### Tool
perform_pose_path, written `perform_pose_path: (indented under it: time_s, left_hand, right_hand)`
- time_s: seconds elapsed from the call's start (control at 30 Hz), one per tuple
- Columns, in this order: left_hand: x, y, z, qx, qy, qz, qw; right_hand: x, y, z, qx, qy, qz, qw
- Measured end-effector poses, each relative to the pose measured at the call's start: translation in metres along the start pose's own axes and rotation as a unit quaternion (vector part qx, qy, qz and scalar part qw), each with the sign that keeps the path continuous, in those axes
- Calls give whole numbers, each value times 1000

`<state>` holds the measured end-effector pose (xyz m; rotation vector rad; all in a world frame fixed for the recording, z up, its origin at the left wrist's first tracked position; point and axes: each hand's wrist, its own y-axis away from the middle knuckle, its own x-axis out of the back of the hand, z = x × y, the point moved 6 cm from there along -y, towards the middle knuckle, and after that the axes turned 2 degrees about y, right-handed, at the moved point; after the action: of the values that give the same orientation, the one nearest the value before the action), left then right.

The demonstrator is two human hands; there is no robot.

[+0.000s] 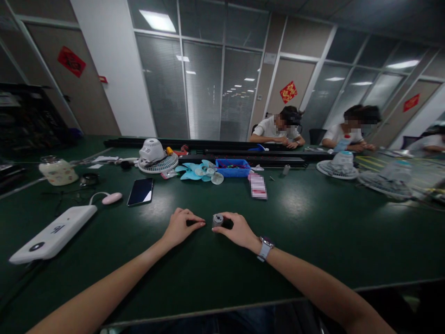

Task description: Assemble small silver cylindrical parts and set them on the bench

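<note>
Between the thumb and fingers of my right hand (pixel 239 228) is a small grey metal cylinder (pixel 218 221), standing upright. Its round top faces up and shows dark marks or holes. My left hand (pixel 181 226) is just left of the cylinder, apart from it, with thumb and fingertips closed in a pinch. Whatever may be in that pinch is too small to make out. Both hands are low over the green table (pixel 208 278).
Behind my hands lie a phone (pixel 141 191), light-blue fan blades (pixel 196 170), a blue bin (pixel 233 168) of small parts and a white fan housing (pixel 152 150). A white power bank (pixel 55 233) sits left; a jar (pixel 58 170) stands behind it. People work across the table.
</note>
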<state>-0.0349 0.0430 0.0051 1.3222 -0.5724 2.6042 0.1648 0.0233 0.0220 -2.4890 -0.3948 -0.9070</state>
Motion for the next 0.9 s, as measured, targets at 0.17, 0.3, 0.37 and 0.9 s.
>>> perform_pose_path:
  time_s: [0.17,0.3,0.37,0.9]
  left_hand:
    - [5,1,1,29,44,38,998]
    - [10,1,1,60,69,68,993]
    - [10,1,2,55,58,71,994]
    - [11,-1,4,54,62,72,994]
  right_hand:
    - [19,3,5,-19,-119,86,989]
    - [17,1,27,-113,-291,70,948]
    - [12,2,36,-171,-386,52,905]
    - [5,7,34,-256,-507,-10,823]
